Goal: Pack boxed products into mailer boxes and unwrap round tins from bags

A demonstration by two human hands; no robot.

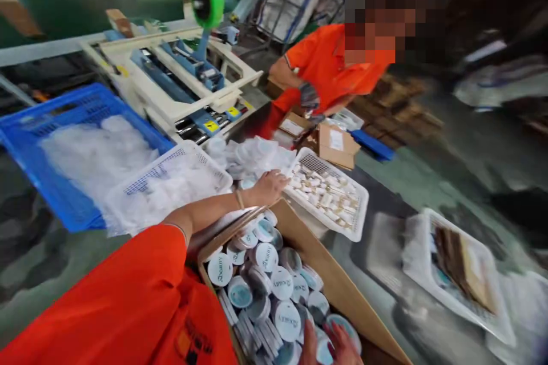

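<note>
My left hand [270, 185] reaches forward between a pile of clear-wrapped packets [261, 157] and a white basket [362, 211] of small white-and-gold pieces. Its fingers stretch out at the basket's near corner; nothing is visibly held. My right hand [327, 348] is at the bottom edge, down in an open cardboard box [338, 265], and partly cut off by the frame. Its fingers are spread over round flat discs [286, 319] with pale faces, several printed "beauty". Those discs lie jumbled in the box, with some stacked on edge at its near side.
To the left, a blue crate [47, 182] and a white basket [201, 154] contain clear plastic bags. A machine with a green wheel [208, 0] stands behind. Opposite, a co-worker in orange [329, 63] is beside small cartons [338, 145]. Another white basket [492, 319] is at right.
</note>
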